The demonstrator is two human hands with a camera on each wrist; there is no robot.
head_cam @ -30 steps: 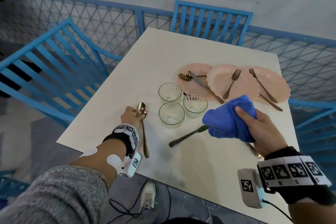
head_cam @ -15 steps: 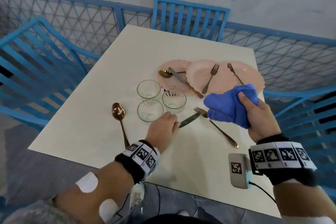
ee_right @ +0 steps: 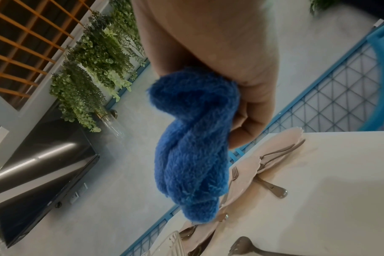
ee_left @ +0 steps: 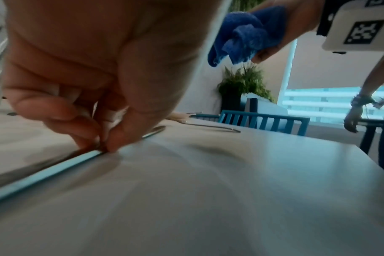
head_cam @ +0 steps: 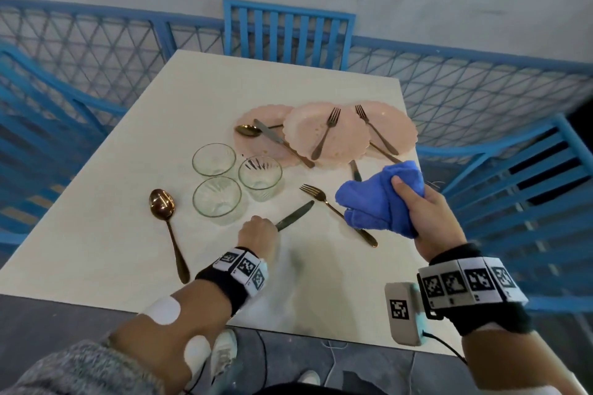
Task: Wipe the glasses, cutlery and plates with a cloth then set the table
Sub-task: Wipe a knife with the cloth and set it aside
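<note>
My left hand (head_cam: pixel 260 229) is down on the white table (head_cam: pixel 96 253), thumb and fingers pinching the handle of a dark knife (head_cam: pixel 296 215); the left wrist view shows the pinch (ee_left: pixel 103 147) on the knife (ee_left: pixel 55 167). My right hand (head_cam: pixel 425 213) holds a bunched blue cloth (head_cam: pixel 377 204) above the table's right side, seen close in the right wrist view as the cloth (ee_right: pixel 193 147). A gold fork (head_cam: pixel 335 211) lies under the cloth. A gold spoon (head_cam: pixel 163 204) lies to the left. Three glasses (head_cam: pixel 217 199) stand mid-table. Three pink plates (head_cam: pixel 341 141) carry forks, a spoon and a knife.
Blue slatted chairs stand at the far side (head_cam: pixel 288 32), the left (head_cam: pixel 48 112) and the right (head_cam: pixel 519 189), with a blue mesh fence (head_cam: pixel 96 51) behind. Another person's hand (ee_left: pixel 352 120) shows beyond the table in the left wrist view.
My left hand has laid the gold spoon on the table and moved right onto the knife handle. My right hand has lifted the cloth off the knife, uncovering the fork.
</note>
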